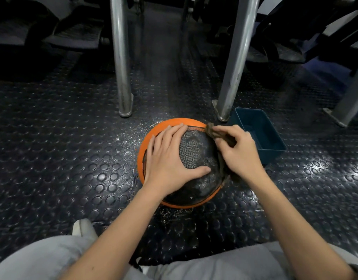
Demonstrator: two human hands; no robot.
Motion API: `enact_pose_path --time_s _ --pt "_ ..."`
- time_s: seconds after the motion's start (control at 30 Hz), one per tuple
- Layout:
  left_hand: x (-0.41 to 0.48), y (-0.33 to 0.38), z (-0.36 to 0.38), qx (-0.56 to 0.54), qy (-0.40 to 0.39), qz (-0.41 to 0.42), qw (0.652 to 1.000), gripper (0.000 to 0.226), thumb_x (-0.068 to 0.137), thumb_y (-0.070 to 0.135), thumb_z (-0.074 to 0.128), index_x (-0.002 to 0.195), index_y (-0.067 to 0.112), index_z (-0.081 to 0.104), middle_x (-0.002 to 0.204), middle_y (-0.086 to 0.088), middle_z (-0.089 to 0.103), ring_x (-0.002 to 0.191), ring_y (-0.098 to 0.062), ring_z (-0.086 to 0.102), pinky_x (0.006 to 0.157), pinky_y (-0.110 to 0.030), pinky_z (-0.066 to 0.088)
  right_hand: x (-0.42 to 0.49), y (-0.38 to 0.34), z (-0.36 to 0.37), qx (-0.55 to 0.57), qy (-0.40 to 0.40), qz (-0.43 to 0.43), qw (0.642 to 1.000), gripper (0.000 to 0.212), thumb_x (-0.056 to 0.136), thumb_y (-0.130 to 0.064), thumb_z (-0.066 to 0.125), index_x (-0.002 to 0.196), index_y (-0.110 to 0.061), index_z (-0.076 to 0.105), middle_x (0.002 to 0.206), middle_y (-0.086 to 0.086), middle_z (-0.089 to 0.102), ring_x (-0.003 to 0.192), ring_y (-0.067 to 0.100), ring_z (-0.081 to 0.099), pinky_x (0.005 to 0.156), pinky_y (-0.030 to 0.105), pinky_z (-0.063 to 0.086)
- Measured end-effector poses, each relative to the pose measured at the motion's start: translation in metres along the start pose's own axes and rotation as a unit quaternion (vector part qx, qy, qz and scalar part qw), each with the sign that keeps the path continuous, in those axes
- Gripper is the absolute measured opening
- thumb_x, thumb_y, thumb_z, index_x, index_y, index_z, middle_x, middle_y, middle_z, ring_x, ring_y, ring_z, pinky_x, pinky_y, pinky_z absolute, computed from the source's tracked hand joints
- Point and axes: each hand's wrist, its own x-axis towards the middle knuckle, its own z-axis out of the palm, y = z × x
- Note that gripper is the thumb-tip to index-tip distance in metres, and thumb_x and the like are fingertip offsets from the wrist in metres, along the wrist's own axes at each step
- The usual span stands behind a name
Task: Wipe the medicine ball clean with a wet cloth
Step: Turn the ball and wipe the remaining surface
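An orange and black medicine ball (pixel 196 150) sits on the studded rubber floor in front of my knees. Its black top looks wet and shiny. My left hand (pixel 170 158) lies flat on the ball's left side, fingers spread and thumb stretched across the front. My right hand (pixel 236 150) grips a dark brown cloth (pixel 211 131) and holds it against the ball's upper right edge. Part of the cloth hangs down the ball's right side under my hand.
A dark teal plastic tub (pixel 261 136) stands just right of the ball. Two metal legs (pixel 122 57) (pixel 234 61) rise from the floor behind it, another at far right. Water drops glisten on the floor (pixel 52 158) left of the ball. Dark gym equipment fills the background.
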Motion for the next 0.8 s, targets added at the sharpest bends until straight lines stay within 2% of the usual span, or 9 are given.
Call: enact_pose_path --time_s 0.07,0.13,0.23,0.33,0.37,0.43,0.53,0.67,0.8 --pt "0.001 -0.001 -0.001 -0.004 -0.004 0.006 1.0 0.104 0.054 0.074 0.062 0.143 0.032 0.031 0.148 0.016 0.029 0.135 -0.002 0.012 0.116 -0.034 0.003 -0.005 -0.004 -0.001 -0.022 -0.009 -0.019 1.0 0.025 0.089 -0.026 0.061 0.114 -0.027 0.066 0.092 -0.013 0.056 0.095 0.018 0.045 0.087 0.032 0.035" --pt "0.002 -0.002 -0.002 -0.004 -0.011 0.009 1.0 0.106 0.052 0.078 0.057 0.143 0.032 0.03 0.148 0.017 0.028 0.135 -0.002 0.012 0.115 -0.033 0.002 0.001 -0.005 0.001 -0.048 -0.019 -0.015 0.999 0.03 0.092 -0.032 0.056 0.12 -0.022 0.064 0.097 -0.007 0.055 0.098 0.019 0.042 0.088 0.03 0.032" --pt "0.003 -0.002 -0.001 -0.002 -0.019 0.009 1.0 0.108 0.049 0.083 0.043 0.143 0.032 0.029 0.148 0.018 0.027 0.138 -0.005 0.014 0.117 -0.036 0.004 0.009 0.0 0.006 -0.059 -0.029 0.007 0.998 0.03 0.097 -0.029 0.05 0.122 -0.019 0.063 0.107 0.001 0.055 0.104 0.022 0.039 0.082 0.017 0.022" --pt "0.005 -0.004 -0.002 -0.007 -0.01 0.0 1.0 0.109 0.047 0.084 0.043 0.142 0.032 0.032 0.147 0.017 0.03 0.137 -0.007 0.02 0.116 -0.039 0.011 -0.003 -0.001 0.006 -0.072 -0.011 -0.052 0.996 0.026 0.096 -0.018 0.052 0.117 -0.016 0.066 0.102 0.0 0.057 0.094 0.019 0.04 0.077 0.011 0.023" --pt "0.006 -0.005 -0.003 -0.01 -0.009 -0.001 1.0 0.11 0.046 0.084 0.044 0.142 0.031 0.033 0.146 0.017 0.031 0.136 -0.007 0.021 0.116 -0.04 0.013 -0.012 -0.003 0.006 -0.078 0.001 -0.087 0.993 0.025 0.094 -0.017 0.053 0.113 -0.014 0.068 0.1 0.0 0.058 0.089 0.018 0.039 0.078 0.012 0.026" --pt "0.01 -0.006 -0.005 -0.017 -0.016 -0.001 1.0 0.112 0.044 0.084 0.044 0.142 0.031 0.033 0.145 0.017 0.031 0.134 -0.006 0.021 0.115 -0.04 0.014 -0.031 -0.006 0.006 -0.1 0.013 -0.149 0.984 0.027 0.091 -0.022 0.051 0.108 -0.014 0.07 0.097 -0.003 0.061 0.085 0.015 0.037 0.078 0.021 0.033" --pt "0.015 -0.005 -0.007 -0.026 -0.038 0.007 0.999 0.115 0.043 0.084 0.043 0.144 0.031 0.03 0.145 0.018 0.03 0.134 -0.006 0.021 0.116 -0.038 0.009 -0.047 -0.005 0.008 -0.136 0.029 -0.188 0.972 0.03 0.088 -0.024 0.048 0.104 -0.018 0.072 0.096 -0.006 0.063 0.084 0.016 0.037 0.071 0.034 0.038" --pt "0.012 0.0 -0.007 -0.012 -0.07 0.03 0.997 0.111 0.054 0.076 0.066 0.146 0.032 0.023 0.148 0.017 0.023 0.139 -0.006 0.012 0.115 -0.032 -0.003 -0.006 -0.004 0.007 -0.179 0.051 -0.147 0.971 0.023 0.09 -0.018 0.053 0.102 -0.022 0.073 0.097 -0.007 0.064 0.086 0.019 0.036 0.069 0.031 0.025" --pt "0.007 0.005 -0.005 -0.002 -0.065 0.035 0.997 0.106 0.059 0.068 0.071 0.146 0.033 0.021 0.148 0.019 0.022 0.14 -0.005 0.008 0.114 -0.03 -0.007 0.026 -0.003 0.007 -0.153 -0.01 -0.06 0.986 0.024 0.094 -0.017 0.053 0.109 -0.026 0.07 0.107 -0.01 0.063 0.09 0.018 0.034 0.078 0.034 0.028"
